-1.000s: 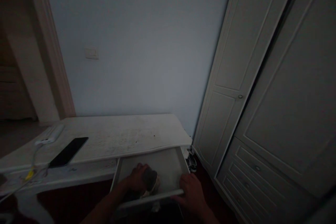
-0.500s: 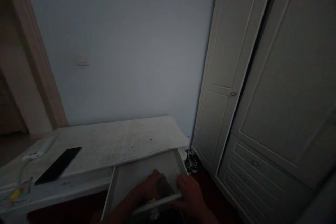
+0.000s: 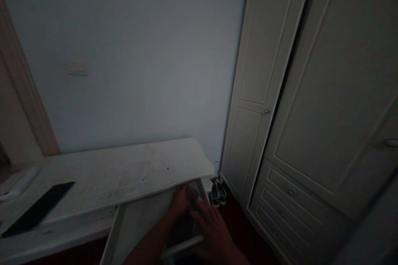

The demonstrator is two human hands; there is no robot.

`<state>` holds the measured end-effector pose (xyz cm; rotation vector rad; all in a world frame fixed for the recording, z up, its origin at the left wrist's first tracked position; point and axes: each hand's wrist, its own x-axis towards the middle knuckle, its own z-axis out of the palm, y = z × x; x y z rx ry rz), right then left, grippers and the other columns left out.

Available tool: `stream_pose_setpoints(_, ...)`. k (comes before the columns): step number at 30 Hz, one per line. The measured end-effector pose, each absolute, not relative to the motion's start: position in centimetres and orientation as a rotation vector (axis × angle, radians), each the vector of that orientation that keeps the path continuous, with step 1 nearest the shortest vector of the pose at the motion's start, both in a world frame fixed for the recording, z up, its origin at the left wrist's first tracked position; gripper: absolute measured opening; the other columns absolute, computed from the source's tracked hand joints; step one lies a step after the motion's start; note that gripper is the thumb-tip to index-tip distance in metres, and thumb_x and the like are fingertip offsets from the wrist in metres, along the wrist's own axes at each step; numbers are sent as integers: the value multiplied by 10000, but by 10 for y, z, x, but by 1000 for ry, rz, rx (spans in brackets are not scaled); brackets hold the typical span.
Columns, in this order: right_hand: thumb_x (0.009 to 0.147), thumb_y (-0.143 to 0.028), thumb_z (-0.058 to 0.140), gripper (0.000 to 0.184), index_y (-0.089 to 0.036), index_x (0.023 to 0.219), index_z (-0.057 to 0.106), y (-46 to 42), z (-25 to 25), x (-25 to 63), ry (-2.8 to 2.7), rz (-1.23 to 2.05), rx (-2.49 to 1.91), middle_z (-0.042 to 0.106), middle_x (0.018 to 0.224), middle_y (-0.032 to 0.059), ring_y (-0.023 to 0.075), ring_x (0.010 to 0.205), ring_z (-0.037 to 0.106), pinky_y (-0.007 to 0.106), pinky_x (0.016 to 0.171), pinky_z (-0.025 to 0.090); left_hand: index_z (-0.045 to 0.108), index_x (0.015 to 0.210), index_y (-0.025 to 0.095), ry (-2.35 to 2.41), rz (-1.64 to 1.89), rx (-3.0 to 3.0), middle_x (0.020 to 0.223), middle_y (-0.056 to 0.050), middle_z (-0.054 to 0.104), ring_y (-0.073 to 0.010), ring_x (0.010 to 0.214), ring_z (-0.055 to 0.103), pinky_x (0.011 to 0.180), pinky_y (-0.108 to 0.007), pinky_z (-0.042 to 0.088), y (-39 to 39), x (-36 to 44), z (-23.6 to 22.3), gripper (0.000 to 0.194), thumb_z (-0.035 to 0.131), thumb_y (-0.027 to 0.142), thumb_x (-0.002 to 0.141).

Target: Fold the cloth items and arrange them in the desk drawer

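The room is dim. A white desk (image 3: pixel 118 174) has an open drawer (image 3: pixel 137 223) at its right end. My left hand (image 3: pixel 180 199) reaches deep into the drawer's far right corner and is closed round a dark rounded object (image 3: pixel 193 193) that I cannot name. My right hand (image 3: pixel 209 225) lies over the drawer's right side just in front of it, fingers stretched forward and spread toward the object. The drawer's front rail (image 3: pixel 182 247) shows below my hands.
A black phone (image 3: pixel 37 209) and a white power strip (image 3: pixel 17 182) lie on the desk's left part. A pair of shoes (image 3: pixel 217 192) stands on the floor between desk and a tall white wardrobe (image 3: pixel 311 132). A light switch (image 3: pixel 77 68) is on the wall.
My left hand has carried the dark object from the drawer's middle to its far right corner. My right hand left the front rail and moved in over the drawer. The view has shifted right.
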<state>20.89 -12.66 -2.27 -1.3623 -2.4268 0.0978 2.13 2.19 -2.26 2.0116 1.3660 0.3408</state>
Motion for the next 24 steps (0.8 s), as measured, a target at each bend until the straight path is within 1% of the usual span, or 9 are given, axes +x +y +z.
stream_pose_setpoints(1,846,-800,679,979,-423,1664,295,-127,-21,208,-2426,115,-1374,216,1782,52,368,1593,284,536,1272,244,499,1501,171,1446,354,2016,1552,-189,555,-405,1455,473,1181,-453,385,27,9,-20,810,780,401,777)
stream_pose_setpoints(2,841,-801,686,974,-428,1658,309,-127,-20,208,-2424,125,-1384,229,1779,52,370,1584,306,539,1268,253,527,1484,173,1505,362,2024,1547,-182,573,-398,1447,497,1165,-439,405,30,-5,-18,752,752,416,809)
stream_pose_setpoints(5,823,-793,715,974,-438,1647,338,-126,-21,206,-2413,119,-1402,309,1752,53,372,1539,389,543,1251,283,610,1426,207,1618,333,2067,1518,-136,630,-360,1438,536,1125,-396,448,33,-52,-16,551,588,472,944)
stream_pose_setpoints(8,818,-780,730,957,-418,1634,385,-124,-19,202,-2387,104,-1423,388,1715,68,369,1506,437,536,1234,309,612,1436,233,1723,250,2123,1541,-113,621,-340,1485,491,1176,-400,407,26,-103,-16,536,571,447,947)
stream_pose_setpoints(12,778,-810,741,978,-370,1605,458,-123,-13,197,-2380,141,-1477,445,1675,118,398,1476,468,572,1209,329,553,1500,239,1776,89,2216,1622,-130,535,-335,1520,448,1236,-409,338,12,-154,-10,696,692,398,837)
stream_pose_setpoints(14,787,-812,732,969,-369,1604,460,-124,-11,196,-2374,160,-1482,439,1679,118,399,1480,464,580,1211,320,556,1499,216,1781,-24,2239,1596,-178,551,-382,1476,500,1203,-451,388,6,-165,-7,780,745,348,754)
stream_pose_setpoints(17,771,-844,724,984,-379,1599,464,-124,-12,197,-2364,187,-1509,425,1689,112,405,1489,452,594,1223,296,581,1469,181,1772,-174,2262,1545,-252,572,-451,1339,618,1095,-528,482,2,-165,-7,838,753,268,654)
stream_pose_setpoints(21,735,-887,719,1032,-396,1603,454,-121,-16,199,-2369,220,-1526,419,1693,109,416,1506,432,605,1234,278,601,1438,232,1718,-334,2267,1564,-270,541,-502,1241,672,1023,-590,514,4,-152,-11,992,790,188,465)
stream_pose_setpoints(24,732,-891,718,1040,-404,1608,442,-119,-17,201,-2387,221,-1526,418,1694,103,418,1505,434,604,1233,283,604,1433,256,1681,-403,2243,1523,-270,579,-521,1208,686,979,-610,535,4,-149,-10,1036,792,176,418)
